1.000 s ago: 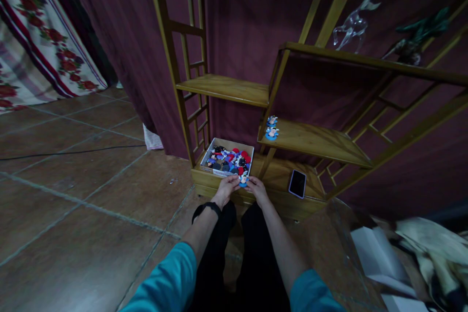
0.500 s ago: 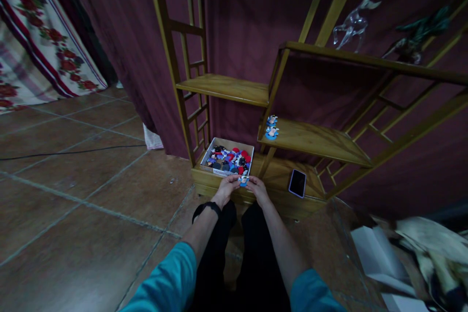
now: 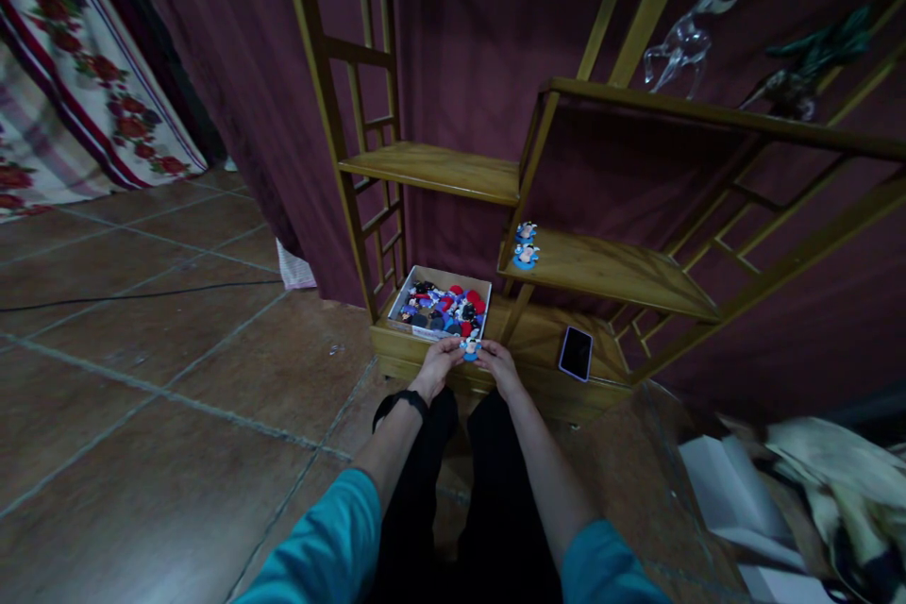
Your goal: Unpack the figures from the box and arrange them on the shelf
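Observation:
Between my two hands is a small toy figurine (image 3: 471, 348) with a blue base. My left hand (image 3: 440, 364) pinches it from the left, and my right hand (image 3: 499, 364) grips its right side. Just behind my fingers, an open cardboard box (image 3: 487, 294) full of red, blue, white and black figurines rests on the low wooden base of the shelf unit. Two similar blue-based figurines stand on the middle right shelf, a nearer figurine (image 3: 526, 255) and a farther figurine (image 3: 526, 231). The held figurine's finer details are too small to make out.
A phone (image 3: 576, 354) lies on the low base to the right. Above stand a clear glass deer (image 3: 680, 47) and a dark green ornament (image 3: 807, 66). The left shelf (image 3: 439, 170) juts out over the box. White boxes (image 3: 740, 495) and cloth sit on the floor at right.
Almost nothing differs. Both hands stay in front of the box with the figurine between them; the view has shifted very slightly.

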Demonstrator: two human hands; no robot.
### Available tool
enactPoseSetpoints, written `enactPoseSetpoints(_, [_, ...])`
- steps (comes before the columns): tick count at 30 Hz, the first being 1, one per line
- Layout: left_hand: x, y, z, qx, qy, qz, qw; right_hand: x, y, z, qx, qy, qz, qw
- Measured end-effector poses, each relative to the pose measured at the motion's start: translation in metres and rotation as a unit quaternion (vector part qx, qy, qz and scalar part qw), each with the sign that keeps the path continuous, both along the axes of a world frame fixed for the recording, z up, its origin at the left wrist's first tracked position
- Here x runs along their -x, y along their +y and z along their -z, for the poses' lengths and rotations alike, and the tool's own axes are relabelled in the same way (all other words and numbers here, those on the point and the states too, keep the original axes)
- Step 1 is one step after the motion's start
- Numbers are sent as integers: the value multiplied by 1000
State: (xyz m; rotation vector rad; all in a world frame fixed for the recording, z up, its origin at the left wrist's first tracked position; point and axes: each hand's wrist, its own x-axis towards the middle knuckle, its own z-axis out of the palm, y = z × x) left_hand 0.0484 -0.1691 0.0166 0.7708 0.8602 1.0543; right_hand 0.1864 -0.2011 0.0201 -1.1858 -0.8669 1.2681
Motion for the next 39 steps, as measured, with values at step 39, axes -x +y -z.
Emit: enactPoseSetpoints(39, [-2, 2, 5, -19, 21, -21, 999, -2, 4, 6, 19, 2, 22, 1000])
